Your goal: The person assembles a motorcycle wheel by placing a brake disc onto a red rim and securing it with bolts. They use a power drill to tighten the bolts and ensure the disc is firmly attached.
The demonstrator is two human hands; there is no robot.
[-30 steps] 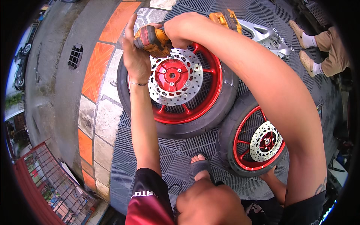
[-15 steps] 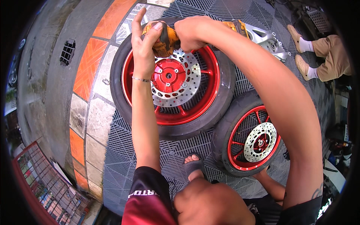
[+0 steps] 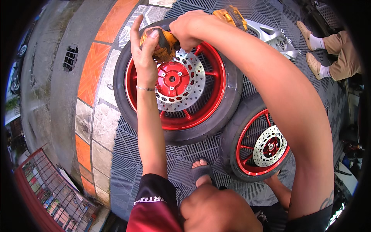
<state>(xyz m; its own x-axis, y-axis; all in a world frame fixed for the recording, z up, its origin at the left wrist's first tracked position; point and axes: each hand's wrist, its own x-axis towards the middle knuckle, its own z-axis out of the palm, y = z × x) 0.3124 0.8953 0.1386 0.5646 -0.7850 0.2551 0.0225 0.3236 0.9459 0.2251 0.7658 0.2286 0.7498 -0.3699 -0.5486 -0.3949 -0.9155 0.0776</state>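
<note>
Over the far part of a large red motorcycle wheel (image 3: pixel 181 123), I hold a yellow and black cordless drill (image 3: pixel 166 45). My right hand (image 3: pixel 188 30) is wrapped round its handle, and the yellow battery end (image 3: pixel 231 17) sticks out behind that wrist. My left hand (image 3: pixel 145 60) is at the drill's head, thumb lying on the housing and index finger stretched out past it; its other fingers are hidden. Under the drill, the wheel carries a drilled silver brake disc (image 3: pixel 198 75) round a red hub (image 3: pixel 172 79). The drill's tip and whatever it touches cannot be made out.
A smaller red wheel (image 3: pixel 247 170) with a disc lies at right, beside the large one. Beyond my right forearm is a silver metal arm (image 3: pixel 276 40). Another person's shoes (image 3: pixel 313 65) stand at far right. Grey grid matting (image 3: pixel 131 166) meets tiles (image 3: pixel 104 123) at left.
The drill and both hands have shifted slightly left over the wheel, and the battery end has swung left too. The whole view has tilted a little. Both hands keep their places on the drill.
</note>
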